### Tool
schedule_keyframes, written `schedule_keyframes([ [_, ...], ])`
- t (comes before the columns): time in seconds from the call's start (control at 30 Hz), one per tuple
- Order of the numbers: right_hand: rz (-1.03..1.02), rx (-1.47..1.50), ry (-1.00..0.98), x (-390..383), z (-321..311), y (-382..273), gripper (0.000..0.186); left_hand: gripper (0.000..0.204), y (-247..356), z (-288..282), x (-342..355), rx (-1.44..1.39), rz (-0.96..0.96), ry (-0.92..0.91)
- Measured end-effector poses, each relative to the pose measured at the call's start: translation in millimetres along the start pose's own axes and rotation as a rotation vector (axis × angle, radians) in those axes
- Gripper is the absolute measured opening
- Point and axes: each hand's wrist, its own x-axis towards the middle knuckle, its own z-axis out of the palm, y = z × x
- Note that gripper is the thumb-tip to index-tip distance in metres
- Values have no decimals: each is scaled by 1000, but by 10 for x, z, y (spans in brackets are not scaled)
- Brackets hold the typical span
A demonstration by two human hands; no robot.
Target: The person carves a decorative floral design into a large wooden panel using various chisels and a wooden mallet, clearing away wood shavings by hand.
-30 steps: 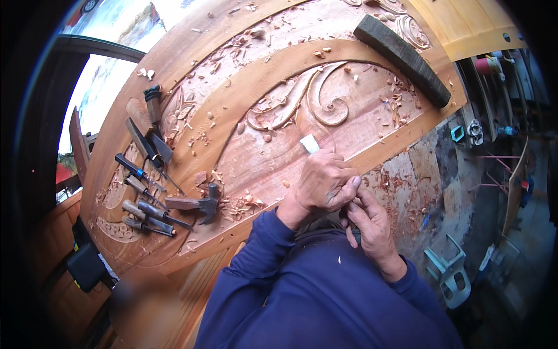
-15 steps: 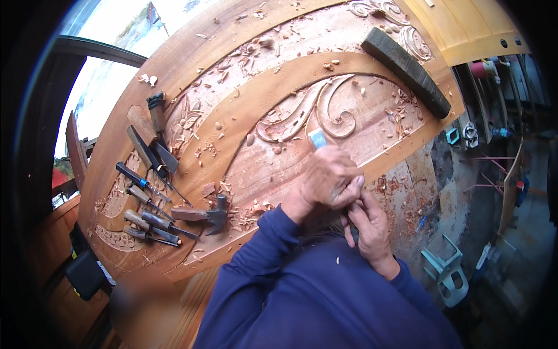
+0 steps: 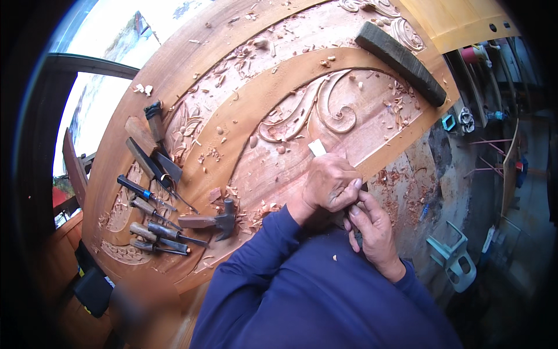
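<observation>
A flat wood chisel (image 3: 317,148) is in my two hands, its bright wide blade end lying over a curved wooden panel (image 3: 256,75) with carved leaf scrolls. My left hand (image 3: 330,181) is closed round the blade, a little below the scroll carving (image 3: 336,110). Close against it, my right hand (image 3: 375,230) curls its fingers on the handle, of which only a dark bit shows near my body. Most of the chisel is hidden by both hands. Wood chips and shavings (image 3: 398,107) are strewn over the panel's pale recesses.
To the left on the panel lie a hammer (image 3: 212,221), several chisels and gouges (image 3: 145,189) and a wooden plane-like block (image 3: 139,128). A dark heavy beam (image 3: 401,64) rests across the upper right. A pale green plastic stool (image 3: 453,256) stands at the right on the floor.
The view has shifted slightly, with the tools appearing a little farther right. My hands keep the same grip on the chisel, and its blade now glints white instead of bluish.
</observation>
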Motion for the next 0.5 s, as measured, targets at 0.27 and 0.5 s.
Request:
schedule_keyframes([
  [0.27, -78, 74, 29, 148, 33, 89, 33, 30, -131, -36, 86, 20, 38, 10],
  [0.5, -97, 118, 34, 229, 143, 45, 37, 37, -262, -178, 214, -34, 78, -7],
])
